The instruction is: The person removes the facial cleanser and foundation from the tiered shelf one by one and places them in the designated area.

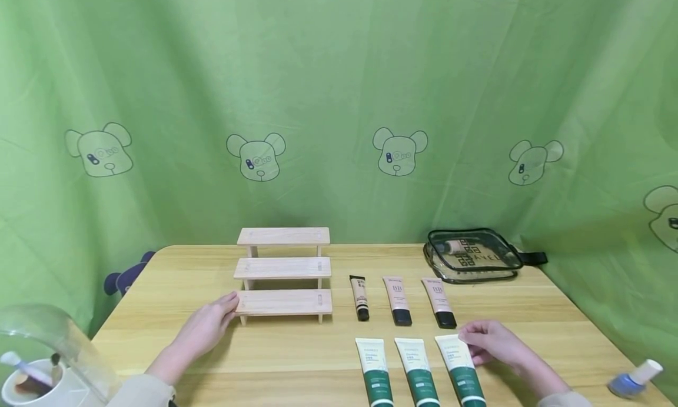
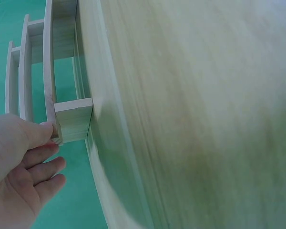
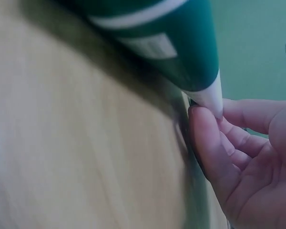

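My left hand pinches the left end of the lowest shelf of a three-tier wooden display stand. In the left wrist view, thumb and forefinger grip the shelf's end beside a short leg, the other fingers loosely bent below. My right hand pinches the white flat end of a green-and-white squeeze tube at the right of the front row. Close up in the right wrist view, the tube slants over the wooden tabletop. Two matching tubes, a middle one and a left one, lie beside it.
Behind the front row lie a small beige tube and two pink BB cream tubes. A clear zip pouch sits at the back right. Nail polish stands tilted at right; a domed brush holder at front left.
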`<state>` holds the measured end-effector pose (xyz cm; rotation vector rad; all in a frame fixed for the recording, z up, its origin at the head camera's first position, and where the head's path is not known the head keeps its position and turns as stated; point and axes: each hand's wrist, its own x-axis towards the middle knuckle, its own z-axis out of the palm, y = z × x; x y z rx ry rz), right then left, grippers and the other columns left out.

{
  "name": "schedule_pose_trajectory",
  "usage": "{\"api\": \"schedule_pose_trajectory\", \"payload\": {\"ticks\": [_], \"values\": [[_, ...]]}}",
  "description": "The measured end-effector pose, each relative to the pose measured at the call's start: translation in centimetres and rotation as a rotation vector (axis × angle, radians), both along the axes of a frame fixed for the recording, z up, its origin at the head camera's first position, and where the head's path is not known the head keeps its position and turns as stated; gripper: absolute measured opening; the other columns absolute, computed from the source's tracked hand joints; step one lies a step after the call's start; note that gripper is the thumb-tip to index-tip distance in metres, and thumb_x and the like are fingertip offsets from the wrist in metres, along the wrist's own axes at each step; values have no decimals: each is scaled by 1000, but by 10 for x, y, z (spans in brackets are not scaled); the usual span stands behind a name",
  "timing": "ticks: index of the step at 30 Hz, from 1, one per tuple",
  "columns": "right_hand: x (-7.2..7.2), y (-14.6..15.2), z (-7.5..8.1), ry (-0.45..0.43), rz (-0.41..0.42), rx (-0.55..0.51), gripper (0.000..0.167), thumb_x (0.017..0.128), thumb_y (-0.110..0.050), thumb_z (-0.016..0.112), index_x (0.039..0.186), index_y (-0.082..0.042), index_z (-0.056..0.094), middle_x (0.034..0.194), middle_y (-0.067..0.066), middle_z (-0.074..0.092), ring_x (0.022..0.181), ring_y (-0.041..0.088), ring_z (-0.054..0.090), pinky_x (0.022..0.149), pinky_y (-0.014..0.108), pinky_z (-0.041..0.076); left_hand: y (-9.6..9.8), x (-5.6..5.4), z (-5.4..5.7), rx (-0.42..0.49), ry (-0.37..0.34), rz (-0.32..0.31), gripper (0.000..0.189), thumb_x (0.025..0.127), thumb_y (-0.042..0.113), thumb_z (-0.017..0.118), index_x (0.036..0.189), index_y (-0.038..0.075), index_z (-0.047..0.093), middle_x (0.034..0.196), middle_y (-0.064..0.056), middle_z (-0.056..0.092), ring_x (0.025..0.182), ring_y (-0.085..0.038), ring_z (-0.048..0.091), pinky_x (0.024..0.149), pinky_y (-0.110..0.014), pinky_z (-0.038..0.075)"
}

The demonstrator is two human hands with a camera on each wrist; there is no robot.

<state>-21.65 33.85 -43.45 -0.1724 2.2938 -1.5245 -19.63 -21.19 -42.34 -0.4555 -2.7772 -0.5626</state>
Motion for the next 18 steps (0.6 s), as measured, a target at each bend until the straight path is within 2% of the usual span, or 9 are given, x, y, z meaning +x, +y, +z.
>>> {"api": "schedule_pose_trajectory", "payload": {"ticks": [9, 18], "values": [[-4, 6, -2, -17, -4, 49, 36, 91, -13, 56, 107, 19, 51, 75, 7, 60, 64, 15, 58, 57, 29, 57, 0, 0, 0, 0, 15, -5, 31, 85, -1, 60, 116, -7, 59, 124, -23, 53, 108, -40, 53, 91, -51, 44], [-4, 9, 5, -3, -8, 91, 38, 91, -13, 55, 109, 20, 50, 76, 7, 58, 65, 17, 59, 59, 32, 57, 0, 0, 1, 3, 15, -6, 32, 85, -1, 60, 116, -8, 58, 124, -23, 53, 109, -40, 53, 91, -51, 43]]}}
